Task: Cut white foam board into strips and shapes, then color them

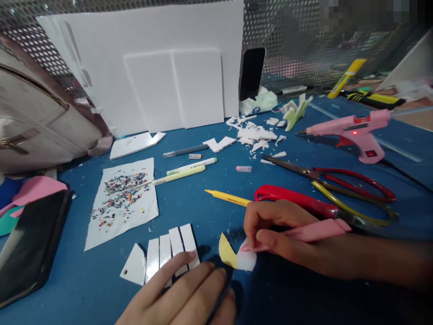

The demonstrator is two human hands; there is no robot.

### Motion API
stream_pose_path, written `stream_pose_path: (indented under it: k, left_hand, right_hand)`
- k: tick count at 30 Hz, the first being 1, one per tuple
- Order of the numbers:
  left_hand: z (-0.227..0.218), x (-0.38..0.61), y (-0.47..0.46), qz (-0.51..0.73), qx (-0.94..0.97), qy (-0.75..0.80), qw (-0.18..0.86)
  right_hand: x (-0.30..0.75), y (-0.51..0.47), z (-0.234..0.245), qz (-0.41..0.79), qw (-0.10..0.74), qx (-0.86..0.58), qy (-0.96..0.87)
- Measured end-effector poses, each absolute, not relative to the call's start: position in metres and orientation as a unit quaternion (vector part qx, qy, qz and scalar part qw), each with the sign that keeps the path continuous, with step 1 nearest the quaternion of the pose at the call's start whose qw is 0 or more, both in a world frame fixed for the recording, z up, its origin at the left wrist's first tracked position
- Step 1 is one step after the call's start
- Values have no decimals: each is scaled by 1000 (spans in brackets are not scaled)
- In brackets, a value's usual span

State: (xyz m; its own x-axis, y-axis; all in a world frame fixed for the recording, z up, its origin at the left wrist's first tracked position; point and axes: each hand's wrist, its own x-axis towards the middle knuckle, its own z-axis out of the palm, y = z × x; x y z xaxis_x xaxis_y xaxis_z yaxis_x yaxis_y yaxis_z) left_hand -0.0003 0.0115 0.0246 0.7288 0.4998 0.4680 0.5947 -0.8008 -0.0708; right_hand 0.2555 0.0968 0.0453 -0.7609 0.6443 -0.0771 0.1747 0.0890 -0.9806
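My right hand [280,237] is closed around a pink marker [311,231], its tip touching a small foam piece [237,258] that is part yellow, part white, on the blue table. My left hand [184,293] lies flat with fingers stretched out beside that piece, its fingertips resting on a row of white foam strips [165,253]. The left hand holds nothing.
A sheet with glitter bits [122,201] lies at left, pens [186,169] behind it. Red and yellow scissors [338,185], a red cutter [294,201] and a lit pink glue gun [355,131] sit at right. White foam boards [162,72], a phone [252,72], a bag [37,117] stand behind.
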Motion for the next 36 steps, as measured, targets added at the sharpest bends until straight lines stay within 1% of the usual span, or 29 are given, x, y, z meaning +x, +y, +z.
stream_pose_path:
  k: [3, 8, 13, 21, 32, 36]
  left_hand:
    - [20, 2, 14, -207, -915, -332, 92]
    - [19, 0, 21, -192, -930, -296, 106]
    - [22, 1, 22, -170, -937, -291, 89]
    - [24, 7, 26, -187, -939, -282, 68]
    - [27, 6, 24, -173, -941, -282, 76]
    - [25, 6, 24, -186, -939, -279, 81]
  right_hand:
    - [255, 97, 45, 609, 184, -294, -713]
    - [255, 96, 44, 606, 187, -296, -714]
    - [254, 94, 46, 606, 186, -298, -714]
    - [254, 93, 44, 591, 206, -281, -728]
    - [250, 96, 43, 547, 188, -303, -758]
    - [249, 96, 44, 596, 172, -288, -729]
